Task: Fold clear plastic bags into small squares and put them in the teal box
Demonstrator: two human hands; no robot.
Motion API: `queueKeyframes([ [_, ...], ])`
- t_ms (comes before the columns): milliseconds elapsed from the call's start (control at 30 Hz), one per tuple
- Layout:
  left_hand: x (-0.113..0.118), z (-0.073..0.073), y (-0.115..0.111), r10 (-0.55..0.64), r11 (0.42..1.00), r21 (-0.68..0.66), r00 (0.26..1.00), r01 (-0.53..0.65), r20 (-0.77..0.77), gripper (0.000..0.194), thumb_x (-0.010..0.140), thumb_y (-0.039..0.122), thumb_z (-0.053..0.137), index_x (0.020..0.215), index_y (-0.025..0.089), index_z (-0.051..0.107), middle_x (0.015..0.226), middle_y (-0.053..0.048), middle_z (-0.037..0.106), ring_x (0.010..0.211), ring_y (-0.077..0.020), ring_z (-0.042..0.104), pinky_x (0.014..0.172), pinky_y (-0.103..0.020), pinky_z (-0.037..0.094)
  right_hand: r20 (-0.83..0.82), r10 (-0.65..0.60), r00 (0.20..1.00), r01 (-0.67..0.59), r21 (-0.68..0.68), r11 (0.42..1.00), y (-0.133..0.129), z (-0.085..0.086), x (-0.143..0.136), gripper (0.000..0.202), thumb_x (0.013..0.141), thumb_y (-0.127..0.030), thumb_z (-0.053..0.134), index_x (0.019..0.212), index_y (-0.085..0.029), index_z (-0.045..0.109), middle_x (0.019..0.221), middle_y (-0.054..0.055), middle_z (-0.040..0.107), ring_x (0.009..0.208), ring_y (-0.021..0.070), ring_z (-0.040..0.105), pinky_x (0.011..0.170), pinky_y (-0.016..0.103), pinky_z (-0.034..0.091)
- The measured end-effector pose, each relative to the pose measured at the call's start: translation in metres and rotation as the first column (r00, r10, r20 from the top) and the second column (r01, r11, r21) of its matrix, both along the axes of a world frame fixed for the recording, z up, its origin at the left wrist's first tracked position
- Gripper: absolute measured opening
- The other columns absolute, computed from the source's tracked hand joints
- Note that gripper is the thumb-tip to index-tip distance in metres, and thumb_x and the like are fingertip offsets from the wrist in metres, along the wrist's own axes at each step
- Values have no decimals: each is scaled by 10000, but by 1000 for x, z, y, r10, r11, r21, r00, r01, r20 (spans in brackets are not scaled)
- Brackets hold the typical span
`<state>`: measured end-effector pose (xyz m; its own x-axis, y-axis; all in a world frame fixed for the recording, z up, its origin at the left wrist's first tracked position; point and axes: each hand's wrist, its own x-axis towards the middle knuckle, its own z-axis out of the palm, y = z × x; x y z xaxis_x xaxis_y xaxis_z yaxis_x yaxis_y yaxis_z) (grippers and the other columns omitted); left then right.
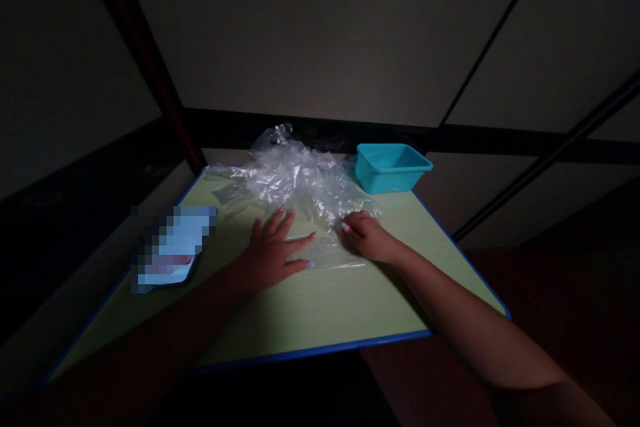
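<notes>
Cropped forearms (470,323), left hand (270,255) spread over clear plastic (297,180), right hand (369,236) curled there, its pinch impossible to tell

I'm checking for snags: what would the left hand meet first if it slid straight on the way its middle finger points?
The left hand would likely meet the crumpled clear plastic first, though depth is unclear and they may already touch.

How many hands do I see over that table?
2. The left hand is spread at the near side of the clear plastic; the right hand, fingers curled, is at its near right. No other hand shows.
</notes>
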<state>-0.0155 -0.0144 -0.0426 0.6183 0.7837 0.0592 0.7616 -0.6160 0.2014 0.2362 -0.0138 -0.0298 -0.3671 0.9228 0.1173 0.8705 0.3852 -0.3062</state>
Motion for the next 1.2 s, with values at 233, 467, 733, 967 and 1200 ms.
queueKeyframes([
  [233, 0, -1, 0, -1, 1000, 2, 1000, 1, 5, 555, 825, 540, 561, 1353, 447, 418, 1571, -68, 121, 1409, -432, 37, 1016, -710, 97, -18, -11, 1000, 11, -15, 1000, 2, -3, 2, 164, 889, -163, 460, 837, -168, 615, 897, 79, 626, 876, 196, 515, 825, 313, 371],
  [467, 0, -1, 0, 18, 1000, 14, 998, -17, -53, 565, 831, 568, 534, 1366, 436, 406, 1566, -96, 135, 1414, -414, 38, 1031, -686, 105, 61, 22, 998, -22, -4, 1000, 2, -2, 2, 210, 902, -205, 454, 748, -159, 588, 829, 80, 590, 822, 193, 486, 807, 318, 357],
  [733, 0, -1, 0, 11, 1000, 11, 997, -11, -74, 579, 836, 581, 517, 1379, 439, 378, 1561, -120, 140, 1416, -406, 32, 1030, -680, 125, -140, 24, 990, -27, -14, 1000, -1, 0, 1, 148, 868, -263, 544, 762, -169, 587, 813, 55, 611, 852, 189, 514, 792, 298, 362],
  [967, 1, 2, -1, 23, 1000, -14, 997, -25, -77, 582, 834, 575, 525, 1380, 436, 379, 1565, -101, 128, 1416, -407, 27, 1035, -681, 115, -70, 17, 997, -19, -36, 999, 0, 1, 2, 210, 853, -269, 559, 678, -158, 593, 729, 53, 601, 766, 178, 513, 759, 293, 364],
  [1200, 0, -2, 1, 11, 1000, 1, 998, -11, -59, 586, 829, 586, 523, 1379, 445, 374, 1567, -88, 128, 1414, -414, 40, 1028, -691, 121, -50, 45, 998, -47, -33, 998, 0, 3, 4, 248, 832, -345, 598, 676, -153, 621, 698, 43, 599, 722, 162, 513, 714, 274, 363],
])
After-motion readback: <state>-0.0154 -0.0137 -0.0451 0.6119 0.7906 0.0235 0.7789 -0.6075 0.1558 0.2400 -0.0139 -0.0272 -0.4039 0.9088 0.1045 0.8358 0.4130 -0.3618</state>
